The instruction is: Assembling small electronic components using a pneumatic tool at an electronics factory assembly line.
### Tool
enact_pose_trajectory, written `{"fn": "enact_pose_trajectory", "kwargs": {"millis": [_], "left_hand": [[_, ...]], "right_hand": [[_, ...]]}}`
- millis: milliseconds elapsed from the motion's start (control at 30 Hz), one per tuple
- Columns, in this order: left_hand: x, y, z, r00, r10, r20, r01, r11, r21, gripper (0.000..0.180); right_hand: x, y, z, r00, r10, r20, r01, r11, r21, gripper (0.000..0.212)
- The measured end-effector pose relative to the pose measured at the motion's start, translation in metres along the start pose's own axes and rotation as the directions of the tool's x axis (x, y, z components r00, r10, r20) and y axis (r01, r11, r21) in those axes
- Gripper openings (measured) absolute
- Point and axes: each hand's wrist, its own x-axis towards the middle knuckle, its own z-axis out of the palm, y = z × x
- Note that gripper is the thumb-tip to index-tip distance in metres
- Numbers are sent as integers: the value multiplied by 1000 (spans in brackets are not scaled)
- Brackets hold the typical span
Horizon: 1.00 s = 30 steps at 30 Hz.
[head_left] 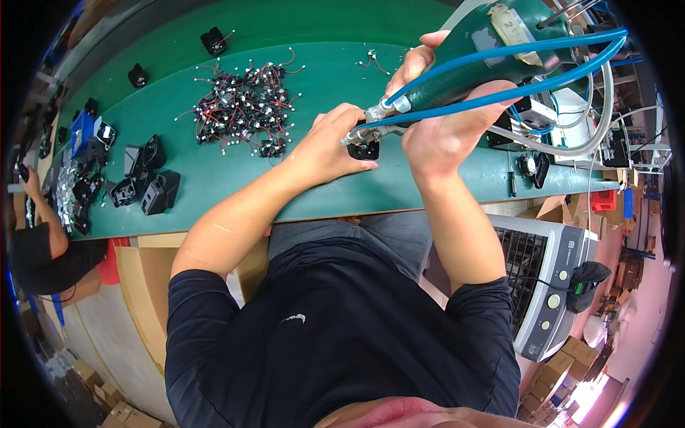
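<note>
In the head view, your right hand [446, 135] was wrapped around a dark green cylindrical tool [457, 82], fingers on its far left side and thumb on its right, closed firmly enough that the tool leaned over the green counter [321, 71]. Two blue hoses [556, 43] ran along the tool toward its metal end [383, 131], which sat close above a small black part [365, 150]; you could not have told from here whether they touched. That part lay on the counter in front of you, and your left hand [330, 146] was curled at its left side, thumb and fingers closed about it.

To the left of your left hand spread a loose heap of black pieces with red wires [242, 107]. Beyond the heap on the left lay larger black housings [160, 192], with a blue bin [82, 134] farther over. A small wired piece [372, 60] rested past your hands. At the far left edge, another person's arm [48, 210] reached toward the counter. Below the counter on your right stood a gray machine with dials [553, 299].
</note>
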Motion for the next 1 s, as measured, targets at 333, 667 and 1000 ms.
{"fn": "enact_pose_trajectory", "kwargs": {"millis": [333,667,1000], "left_hand": [[-1,21,-4,999,-33,21,29,990,140,74],[129,-34,-147,900,-351,-259,427,586,689,77],[77,-40,-178,949,-151,-277,314,527,790,69]], "right_hand": [[51,-54,-1,937,-322,-138,306,944,-123,69],[27,-82,-18,942,-320,-104,276,912,-304,36],[-19,-45,-41,659,-721,213,616,354,-704,50]]}}
